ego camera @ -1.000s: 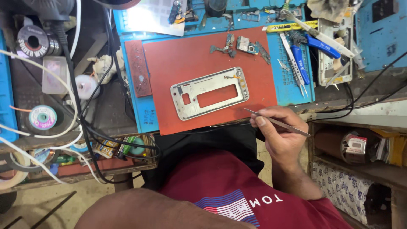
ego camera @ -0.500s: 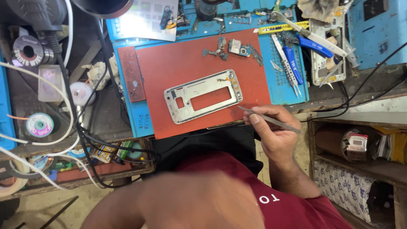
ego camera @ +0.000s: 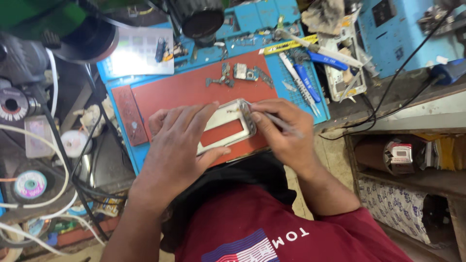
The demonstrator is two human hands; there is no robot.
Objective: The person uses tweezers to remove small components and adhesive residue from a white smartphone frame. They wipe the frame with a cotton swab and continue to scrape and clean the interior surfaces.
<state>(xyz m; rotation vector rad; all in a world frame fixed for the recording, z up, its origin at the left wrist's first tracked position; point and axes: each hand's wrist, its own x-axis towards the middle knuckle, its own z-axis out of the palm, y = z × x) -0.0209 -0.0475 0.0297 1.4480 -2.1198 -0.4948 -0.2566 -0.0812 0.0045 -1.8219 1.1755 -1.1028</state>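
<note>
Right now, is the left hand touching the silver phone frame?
Touching. The head view shows the left hand lying over the phone frame, thumb pressed against its near edge, on the red mat.

- Two hands are counted: left hand [ego camera: 177,145], right hand [ego camera: 281,128].
- One silver phone frame [ego camera: 228,127] is recorded.
- One pair of tweezers [ego camera: 279,122] is noted.
- One red work mat [ego camera: 194,90] is listed.
- Two blue-handled tools [ego camera: 310,73] are seen.
- Two solder spools [ego camera: 30,184] are counted.
</note>
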